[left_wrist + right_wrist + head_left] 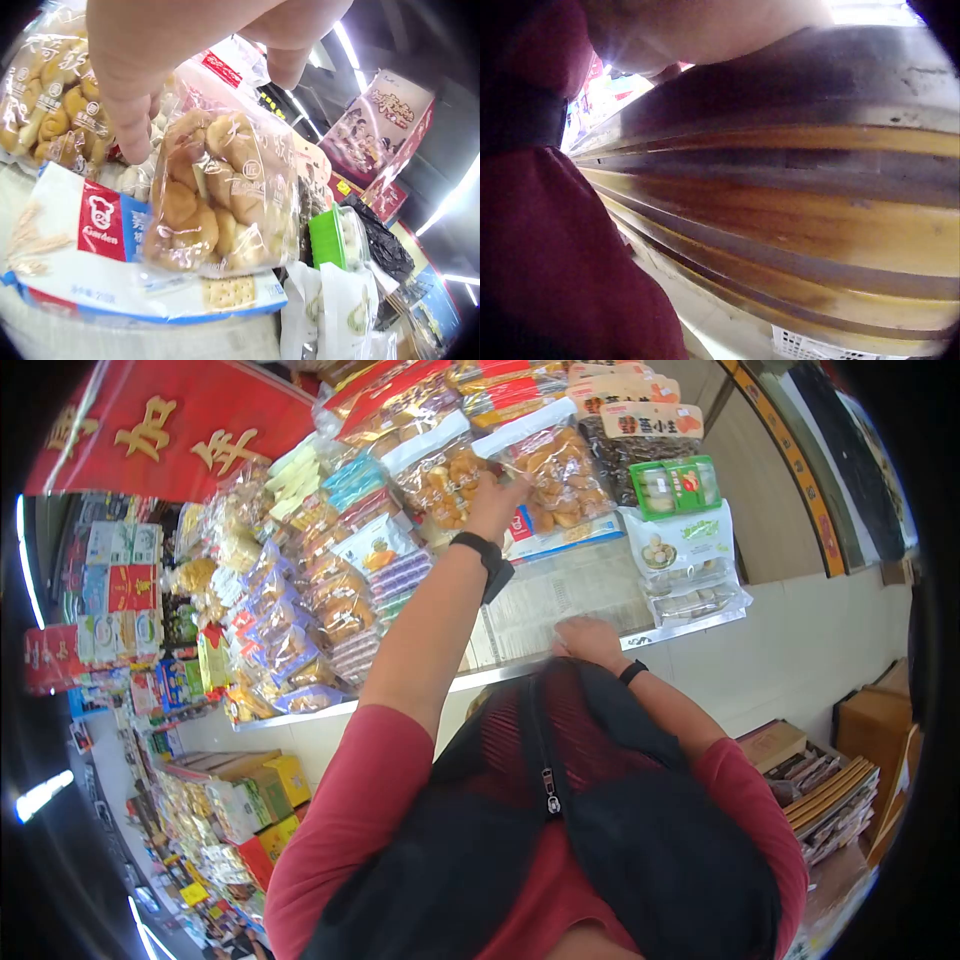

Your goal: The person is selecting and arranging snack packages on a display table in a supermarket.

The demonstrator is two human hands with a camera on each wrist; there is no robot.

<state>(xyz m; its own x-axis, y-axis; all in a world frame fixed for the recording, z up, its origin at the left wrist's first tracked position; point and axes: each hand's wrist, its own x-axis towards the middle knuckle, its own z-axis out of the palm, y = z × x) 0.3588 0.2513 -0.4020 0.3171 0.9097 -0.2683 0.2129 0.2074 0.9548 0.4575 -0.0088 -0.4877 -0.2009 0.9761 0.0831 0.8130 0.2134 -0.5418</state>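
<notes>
My left hand (497,500) reaches over the display between two clear bags of bread rolls. In the left wrist view its fingers (129,112) spread apart above the nearer bread roll bag (225,187), with a gap between the fingertips. A second bread roll bag (64,105) lies on the other side of the fingers. Under the nearer bag is a white and blue cracker packet (142,262). My right hand (592,642) rests on the front edge of the display shelf (560,595), holding nothing visible.
A green box (676,488) and a white and green packet (685,550) lie to the right. Purple-trimmed snack bags (285,645) and other packets crowd the left. Yellow slats (817,217) run below the shelf edge. Cardboard boxes (865,735) stand at the lower right.
</notes>
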